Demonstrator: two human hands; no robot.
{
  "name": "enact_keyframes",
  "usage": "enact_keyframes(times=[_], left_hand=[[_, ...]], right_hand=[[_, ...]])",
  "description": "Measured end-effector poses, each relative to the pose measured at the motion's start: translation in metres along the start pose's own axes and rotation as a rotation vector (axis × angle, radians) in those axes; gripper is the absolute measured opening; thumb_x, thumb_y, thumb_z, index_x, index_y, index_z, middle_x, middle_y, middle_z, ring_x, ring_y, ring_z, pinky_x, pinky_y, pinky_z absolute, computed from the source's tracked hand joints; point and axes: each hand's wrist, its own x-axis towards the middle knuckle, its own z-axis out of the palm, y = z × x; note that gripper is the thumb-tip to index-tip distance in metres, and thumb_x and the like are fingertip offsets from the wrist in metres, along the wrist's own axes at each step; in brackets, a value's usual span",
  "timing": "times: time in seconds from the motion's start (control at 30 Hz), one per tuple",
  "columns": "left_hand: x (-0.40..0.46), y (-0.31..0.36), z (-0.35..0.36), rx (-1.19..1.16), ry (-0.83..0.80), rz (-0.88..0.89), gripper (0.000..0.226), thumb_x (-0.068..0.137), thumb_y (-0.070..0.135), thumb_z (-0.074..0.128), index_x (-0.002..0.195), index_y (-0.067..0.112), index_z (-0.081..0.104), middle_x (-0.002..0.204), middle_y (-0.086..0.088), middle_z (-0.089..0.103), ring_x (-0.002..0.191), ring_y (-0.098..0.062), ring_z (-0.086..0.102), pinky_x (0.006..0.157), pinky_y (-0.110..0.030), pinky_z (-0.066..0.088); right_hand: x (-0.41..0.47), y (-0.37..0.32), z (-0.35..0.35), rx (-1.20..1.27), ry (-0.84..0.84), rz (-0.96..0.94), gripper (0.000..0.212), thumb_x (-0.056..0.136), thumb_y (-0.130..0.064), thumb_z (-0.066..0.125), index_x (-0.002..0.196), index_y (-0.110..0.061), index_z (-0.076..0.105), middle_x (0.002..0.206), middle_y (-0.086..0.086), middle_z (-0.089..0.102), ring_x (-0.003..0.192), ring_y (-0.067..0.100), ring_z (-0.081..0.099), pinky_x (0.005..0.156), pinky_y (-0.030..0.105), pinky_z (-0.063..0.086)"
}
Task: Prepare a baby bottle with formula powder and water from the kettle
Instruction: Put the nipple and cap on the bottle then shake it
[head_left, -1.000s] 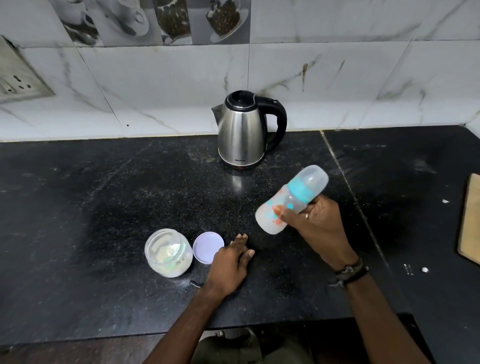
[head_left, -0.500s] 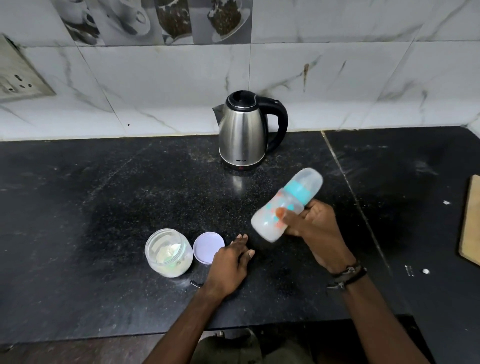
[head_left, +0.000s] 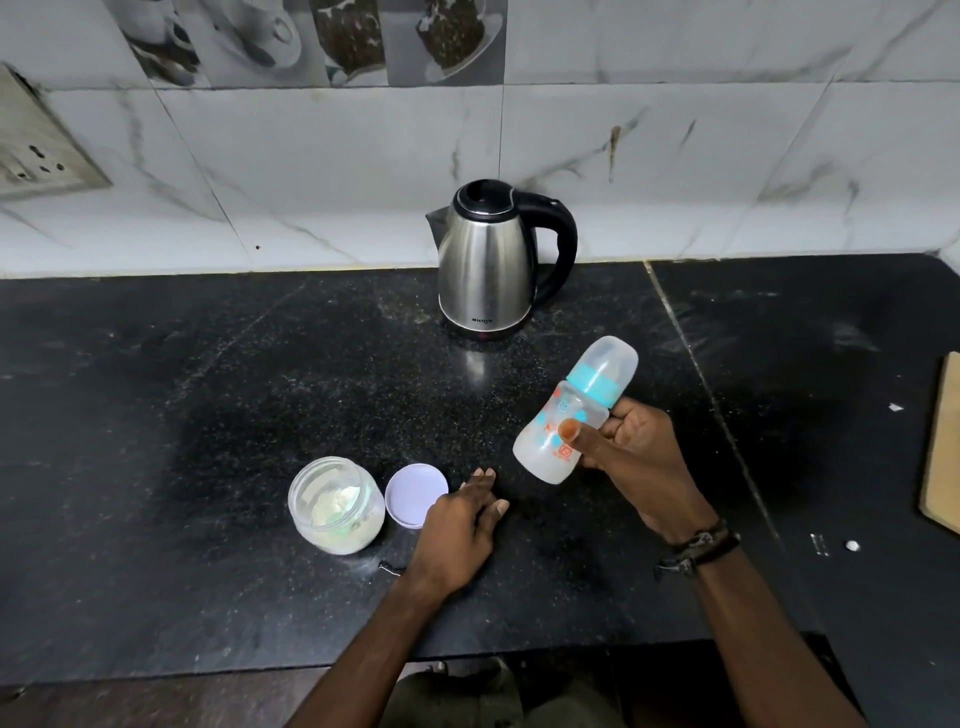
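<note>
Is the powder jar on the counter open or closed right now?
Open. The jar has no lid and powder shows inside; its lilac lid lies beside it on the counter.

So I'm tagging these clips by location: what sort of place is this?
Most likely a home kitchen: a black stone counter against a marble-look tiled wall, an electric kettle standing on it, and a wall socket at the left.

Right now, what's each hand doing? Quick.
Left hand: open, straight fingers resting on the black stone counter.
Right hand: gripping the translucent, teal-collared baby bottle, tilted.
</note>
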Motion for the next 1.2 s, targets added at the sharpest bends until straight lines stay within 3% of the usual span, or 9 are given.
enact_keyframes(times=[0.2,0.37,0.5,0.73,0.83,0.97,1.2], left_hand=[[-0.001,0.001,0.0,0.003,0.001,-0.007,0.023,0.101,0.024,0.06,0.1,0.005,0.072,0.149,-0.005,0.053,0.143,-0.016,0.044,0.114,-0.024,0.036],[-0.001,0.002,-0.001,-0.003,-0.008,-0.018,0.023,0.101,0.024,0.059,0.101,0.004,0.072,0.149,-0.006,0.053,0.143,-0.016,0.044,0.113,-0.023,0.036],[0.0,0.002,0.0,-0.013,0.0,-0.019,0.022,0.101,0.023,0.06,0.1,0.004,0.072,0.148,-0.007,0.054,0.143,-0.016,0.045,0.115,-0.027,0.039],[0.0,0.004,-0.001,-0.027,0.006,-0.039,0.023,0.1,0.023,0.061,0.098,0.004,0.072,0.146,-0.008,0.056,0.141,-0.018,0.047,0.112,-0.033,0.044],[-0.001,0.005,-0.001,-0.025,0.006,-0.042,0.022,0.1,0.022,0.061,0.098,0.003,0.072,0.147,-0.009,0.055,0.141,-0.019,0.047,0.113,-0.031,0.042],[-0.001,0.005,0.0,-0.036,0.011,-0.058,0.023,0.1,0.022,0.061,0.099,0.002,0.072,0.147,-0.008,0.055,0.142,-0.017,0.046,0.113,-0.027,0.039],[0.0,0.001,0.004,-0.041,0.032,-0.055,0.021,0.1,0.022,0.062,0.096,0.004,0.072,0.145,-0.008,0.057,0.14,-0.017,0.049,0.113,-0.027,0.041]], right_hand=[[0.009,0.005,-0.005,-0.017,0.013,-0.056,0.044,0.069,-0.016,0.079,0.111,-0.013,0.067,0.105,0.005,0.077,0.102,0.023,0.073,0.089,0.034,0.059],[0.02,0.008,-0.006,-0.105,-0.006,-0.079,0.041,0.077,0.001,0.077,0.112,-0.016,0.063,0.106,-0.003,0.074,0.097,0.011,0.073,0.081,0.023,0.058],[0.041,0.016,-0.008,-0.201,-0.005,-0.085,0.046,0.076,0.005,0.079,0.109,-0.023,0.062,0.105,-0.007,0.072,0.096,0.006,0.072,0.085,0.024,0.058],[0.097,0.034,-0.007,-0.366,-0.031,-0.121,0.053,0.079,0.004,0.078,0.123,-0.015,0.053,0.117,0.002,0.067,0.105,0.009,0.067,0.095,0.025,0.054],[0.121,0.035,-0.003,-0.419,-0.064,-0.12,0.055,0.081,0.006,0.075,0.129,-0.004,0.052,0.12,0.001,0.063,0.109,0.012,0.063,0.091,0.014,0.051],[0.149,0.04,0.003,-0.47,-0.056,-0.104,0.057,0.081,0.004,0.076,0.132,0.0,0.051,0.127,0.009,0.063,0.114,0.018,0.061,0.105,0.035,0.048],[0.179,0.049,0.007,-0.491,-0.05,-0.098,0.058,0.078,0.004,0.078,0.129,-0.001,0.05,0.128,0.014,0.064,0.114,0.022,0.064,0.104,0.043,0.051]])
